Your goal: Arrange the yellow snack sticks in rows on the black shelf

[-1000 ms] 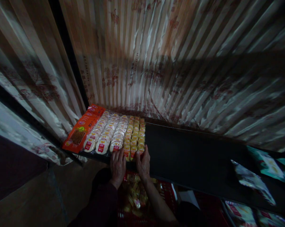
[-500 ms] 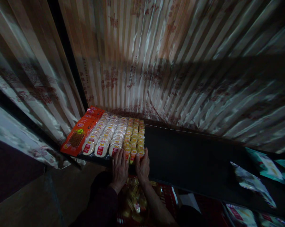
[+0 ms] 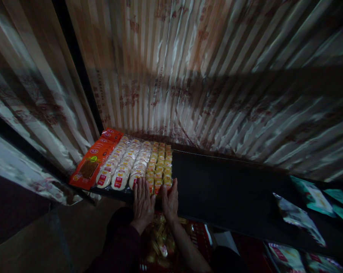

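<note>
On the left end of a dark shelf [image 3: 222,185] lie rows of small yellow-orange snack packs [image 3: 159,167], with rows of round white packs [image 3: 126,163] and orange flat packets [image 3: 96,159] to their left. My left hand [image 3: 143,203] lies flat with its fingers stretched out against the front of the yellow packs and the nearest white pack. My right hand [image 3: 170,199] rests beside it, fingers straight, touching the right front corner of the yellow rows. Neither hand holds anything.
A striped, shiny curtain [image 3: 188,76] hangs behind the shelf. A red crate [image 3: 200,231] with more yellow snack packs [image 3: 160,242] stands below my hands. Green and white packets [image 3: 308,212] lie at the right end of the shelf and lower down.
Both hands stay at the front of the yellow packs. They have shifted slightly and lie flatter against the packs, and the view has drifted a little.
</note>
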Demonstrator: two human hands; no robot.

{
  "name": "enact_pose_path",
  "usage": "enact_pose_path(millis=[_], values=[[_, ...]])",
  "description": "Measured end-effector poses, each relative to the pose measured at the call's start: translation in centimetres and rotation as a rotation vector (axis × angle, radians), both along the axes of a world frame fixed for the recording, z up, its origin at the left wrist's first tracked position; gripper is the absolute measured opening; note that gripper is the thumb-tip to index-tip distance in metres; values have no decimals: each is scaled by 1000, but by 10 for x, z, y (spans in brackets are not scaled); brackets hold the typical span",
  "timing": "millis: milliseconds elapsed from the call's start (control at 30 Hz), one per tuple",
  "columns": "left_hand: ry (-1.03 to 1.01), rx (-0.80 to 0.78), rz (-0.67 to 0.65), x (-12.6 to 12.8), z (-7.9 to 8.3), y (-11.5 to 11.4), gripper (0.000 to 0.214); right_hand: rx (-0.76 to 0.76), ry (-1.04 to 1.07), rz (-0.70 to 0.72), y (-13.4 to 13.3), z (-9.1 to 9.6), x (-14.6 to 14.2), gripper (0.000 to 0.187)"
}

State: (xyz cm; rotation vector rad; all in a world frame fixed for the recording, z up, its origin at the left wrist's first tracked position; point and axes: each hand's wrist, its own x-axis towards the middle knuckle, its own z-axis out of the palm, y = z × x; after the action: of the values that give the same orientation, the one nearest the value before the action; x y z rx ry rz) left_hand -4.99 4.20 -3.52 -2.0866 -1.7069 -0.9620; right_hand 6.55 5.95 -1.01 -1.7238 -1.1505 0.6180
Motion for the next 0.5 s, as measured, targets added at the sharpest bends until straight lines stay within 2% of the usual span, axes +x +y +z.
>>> enact_pose_path(millis=[333, 500], values=[[16, 6, -53, 11, 16, 9, 71, 1, 25, 23, 12, 6, 18, 93], [17, -15, -72, 14, 17, 17, 67, -15, 59, 68, 19, 7, 15, 90]])
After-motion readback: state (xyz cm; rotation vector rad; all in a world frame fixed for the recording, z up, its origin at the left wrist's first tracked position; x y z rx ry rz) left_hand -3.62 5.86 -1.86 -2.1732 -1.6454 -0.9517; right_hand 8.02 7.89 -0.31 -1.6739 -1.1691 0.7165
